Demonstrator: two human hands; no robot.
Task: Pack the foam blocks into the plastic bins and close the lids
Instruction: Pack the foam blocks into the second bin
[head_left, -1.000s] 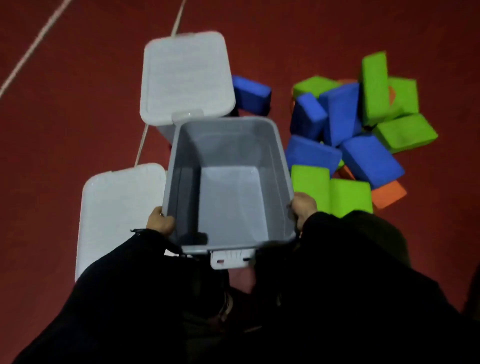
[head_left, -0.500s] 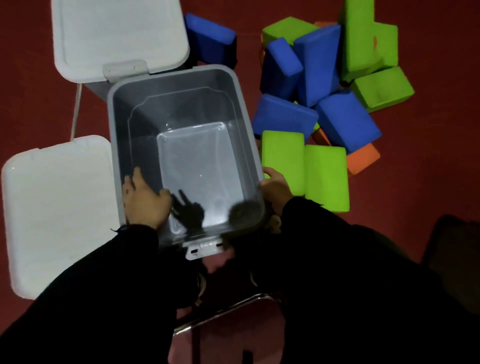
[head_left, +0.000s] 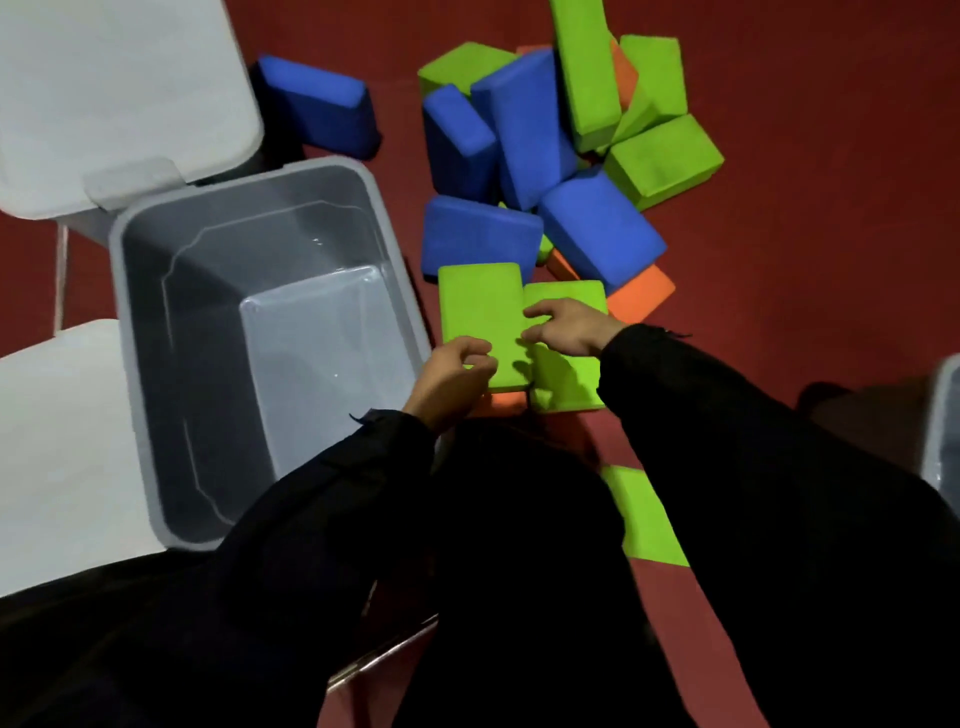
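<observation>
An empty grey plastic bin (head_left: 208, 338) stands open on the red floor, with its white lid (head_left: 104, 93) swung back behind it. Just right of the bin lie two green foam blocks side by side. My left hand (head_left: 452, 376) grips the near corner of the left green block (head_left: 480, 306). My right hand (head_left: 569, 327) rests on top of the right green block (head_left: 563, 379), fingers spread toward the seam between the two. Behind them is a loose pile of blue blocks (head_left: 524, 124), green blocks (head_left: 662, 161) and orange blocks (head_left: 641, 293).
A second white lid (head_left: 62, 441) lies flat to the left of the bin. A lone blue block (head_left: 317, 109) sits behind the bin. Another green block (head_left: 647, 519) lies near my legs. The edge of another grey bin (head_left: 943, 426) shows at far right.
Both hands let go of the bin's near rim and moved right onto the two green blocks. The view has shifted down and right.
</observation>
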